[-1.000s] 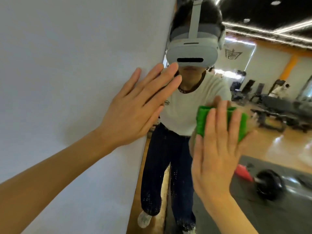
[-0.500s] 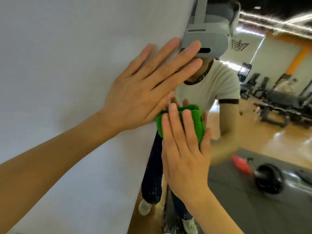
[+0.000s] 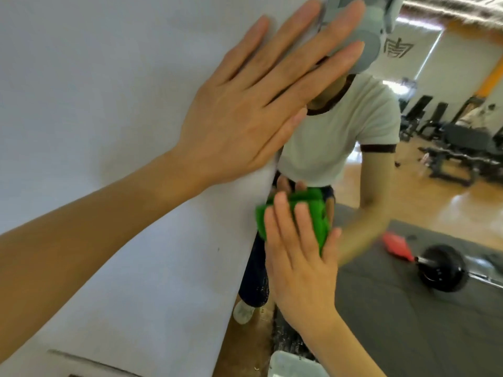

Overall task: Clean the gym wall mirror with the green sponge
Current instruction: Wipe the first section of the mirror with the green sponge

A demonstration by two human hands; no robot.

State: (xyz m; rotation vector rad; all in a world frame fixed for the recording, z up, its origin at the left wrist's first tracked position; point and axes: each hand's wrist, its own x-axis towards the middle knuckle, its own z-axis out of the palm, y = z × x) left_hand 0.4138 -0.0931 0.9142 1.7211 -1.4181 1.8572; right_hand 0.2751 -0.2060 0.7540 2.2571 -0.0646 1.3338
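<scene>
Wiping under way at the mirror's left edge, most of the glass left to do.

The left hand [image 3: 239,115] lies flat, fingers straight, on the plain white wall [image 3: 81,77]; the right hand [image 3: 299,257] presses the fuzzy green sponge [image 3: 310,213] with straight fingers against the large gym wall mirror [image 3: 408,186], beside its edge.

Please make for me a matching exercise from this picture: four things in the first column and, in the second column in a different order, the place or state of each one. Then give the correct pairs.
Column 1
1. left hand
2. right hand
3. fluffy green sponge
4. black round barbell plate

Column 2
A. lies on the dark mat, seen in the wall mirror
B. flat on the plain white wall, fingers straight
C. pressed against the mirror near its left edge
D. pushes the sponge with straight fingers

Pairs: 1-B, 2-D, 3-C, 4-A
</scene>
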